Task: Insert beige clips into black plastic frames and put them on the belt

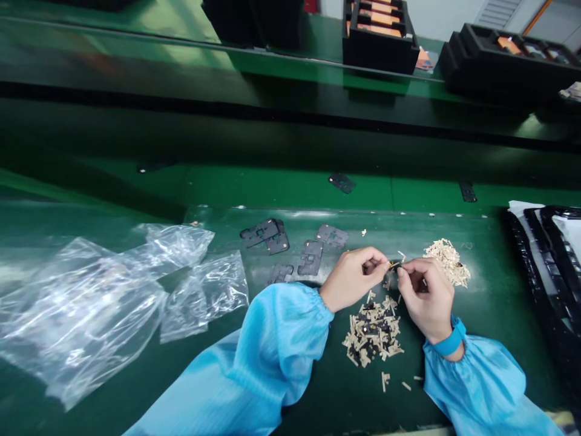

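Note:
My left hand (351,277) and my right hand (430,297) meet above the green table, fingertips pinched. Between them is a tiny dark part with a yellowish strip (394,265), too small to name; both hands seem to grip it. Just below lies a loose pile of small beige strips and dark pieces (373,330). Beyond my right hand is a second pile, of beige pieces (447,260). A few loose strips (385,381) lie nearer to me. Left of my left hand are several flat black plates with cutouts (310,257).
Crumpled clear plastic bags (91,309) cover the left side. Stacked black trays (551,266) stand at the right edge. A raised shelf at the back holds black boxes (379,57) with orange pieces. More black plates (342,182) lie beneath it.

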### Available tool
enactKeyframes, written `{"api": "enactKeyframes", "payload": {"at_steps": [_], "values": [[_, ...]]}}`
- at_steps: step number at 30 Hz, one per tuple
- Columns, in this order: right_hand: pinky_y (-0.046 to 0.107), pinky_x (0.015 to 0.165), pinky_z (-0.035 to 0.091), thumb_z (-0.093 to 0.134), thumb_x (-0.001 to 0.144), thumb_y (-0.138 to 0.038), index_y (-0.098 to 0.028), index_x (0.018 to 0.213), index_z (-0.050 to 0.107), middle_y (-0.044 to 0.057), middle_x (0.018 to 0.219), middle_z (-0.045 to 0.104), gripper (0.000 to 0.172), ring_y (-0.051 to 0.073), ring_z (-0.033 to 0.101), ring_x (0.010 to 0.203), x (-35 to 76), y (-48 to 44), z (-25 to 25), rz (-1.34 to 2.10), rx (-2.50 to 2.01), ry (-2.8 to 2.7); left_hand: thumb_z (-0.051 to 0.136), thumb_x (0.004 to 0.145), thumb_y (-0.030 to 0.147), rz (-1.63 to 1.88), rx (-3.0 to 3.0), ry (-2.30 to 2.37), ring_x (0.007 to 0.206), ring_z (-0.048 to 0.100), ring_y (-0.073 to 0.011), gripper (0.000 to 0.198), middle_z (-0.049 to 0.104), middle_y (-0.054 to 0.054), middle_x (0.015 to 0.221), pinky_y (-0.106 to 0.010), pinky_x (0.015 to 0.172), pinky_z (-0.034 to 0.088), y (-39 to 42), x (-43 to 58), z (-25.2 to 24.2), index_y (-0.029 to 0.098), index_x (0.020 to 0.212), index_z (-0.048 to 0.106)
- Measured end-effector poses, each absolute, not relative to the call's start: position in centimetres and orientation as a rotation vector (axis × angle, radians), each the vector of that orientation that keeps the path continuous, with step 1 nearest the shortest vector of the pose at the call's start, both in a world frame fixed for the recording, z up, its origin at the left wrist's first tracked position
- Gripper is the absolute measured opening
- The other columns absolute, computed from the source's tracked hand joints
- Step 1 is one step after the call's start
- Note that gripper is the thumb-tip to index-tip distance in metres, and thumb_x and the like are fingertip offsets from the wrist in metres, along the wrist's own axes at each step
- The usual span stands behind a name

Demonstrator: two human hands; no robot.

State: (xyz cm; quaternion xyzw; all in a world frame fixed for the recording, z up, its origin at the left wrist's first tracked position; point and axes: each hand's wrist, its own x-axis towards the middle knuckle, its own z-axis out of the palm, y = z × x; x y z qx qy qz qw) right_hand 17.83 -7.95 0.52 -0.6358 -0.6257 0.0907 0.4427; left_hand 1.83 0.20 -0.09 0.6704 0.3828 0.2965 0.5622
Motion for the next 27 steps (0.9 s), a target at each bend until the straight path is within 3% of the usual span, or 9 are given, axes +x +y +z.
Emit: {"api": "enactKeyframes", "payload": {"at_steps": [4, 8, 15, 20, 24, 27], "values": [[0.03, 0.07, 0.053, 0.065, 0.094, -0.011, -0.021, 0.103, 0.067, 0.005, 0.089, 0.071, 0.014, 0.018, 0.068, 0.078, 17.7, -7.9, 0.4, 0.143, -1.495, -1.746, 0.061, 0.087, 0.026, 0.694, 1.553, 0.89, 0.06, 0.051, -0.0097, 0.014, 0.062, 0.002, 0.066, -0.022, 0.056, 0.041, 0.1, 1.9, 0.1, 0.016, 0.079, 0.066], [0.03, 0.07, 0.055, 0.064, 0.094, -0.01, -0.022, 0.103, 0.068, 0.005, 0.088, 0.073, 0.015, 0.018, 0.07, 0.078, 17.6, -8.0, 0.2, 0.133, -1.476, -1.743, 0.061, 0.087, 0.025, 0.701, 1.545, 0.874, 0.06, 0.051, -0.0093, 0.014, 0.063, 0.002, 0.067, -0.021, 0.056, 0.042, -0.1, 1.9, 0.0, 0.016, 0.079, 0.067], [0.03, 0.056, 0.044, 0.06, 0.094, -0.021, -0.022, 0.086, 0.068, 0.001, 0.073, 0.065, 0.011, 0.015, 0.054, 0.057, 18.3, -7.6, 0.7, 0.288, -1.703, -1.49, 0.064, 0.089, 0.019, 0.77, 1.706, 0.835, 0.058, 0.051, -0.0088, 0.01, 0.062, 0.003, 0.068, -0.021, 0.056, 0.043, 0.0, 1.7, -0.4, 0.017, 0.08, 0.067], [0.029, 0.056, 0.039, 0.057, 0.097, -0.031, -0.021, 0.074, 0.063, 0.0, 0.066, 0.058, 0.025, 0.016, 0.051, 0.059, 20.4, -6.6, 0.4, 0.404, -1.831, -1.295, 0.068, 0.095, 0.03, 1.027, 2.191, 0.684, 0.074, 0.064, -0.0129, 0.011, 0.07, -0.002, 0.083, -0.025, 0.068, 0.051, 0.9, 0.5, -0.6, 0.02, 0.092, 0.069], [0.029, 0.058, 0.039, 0.064, 0.091, -0.029, -0.021, 0.088, 0.067, 0.002, 0.081, 0.06, 0.009, 0.015, 0.047, 0.061, 20.6, -6.4, 0.6, 0.445, -1.754, -1.332, 0.068, 0.095, 0.036, 1.224, 2.554, 0.569, 0.073, 0.065, -0.0124, 0.014, 0.072, 0.0, 0.082, -0.024, 0.068, 0.05, 1.4, -0.5, -0.6, 0.022, 0.094, 0.068], [0.028, 0.056, 0.037, 0.065, 0.091, -0.033, -0.02, 0.092, 0.068, 0.0, 0.076, 0.059, 0.013, 0.014, 0.046, 0.059, 20.1, -6.5, 1.5, 0.907, -1.614, -1.32, 0.065, 0.096, 0.043, 1.284, 2.685, 0.5, 0.07, 0.064, -0.0116, 0.021, 0.071, 0.001, 0.079, -0.023, 0.066, 0.05, 1.4, -0.9, -0.7, 0.022, 0.093, 0.067]]}}
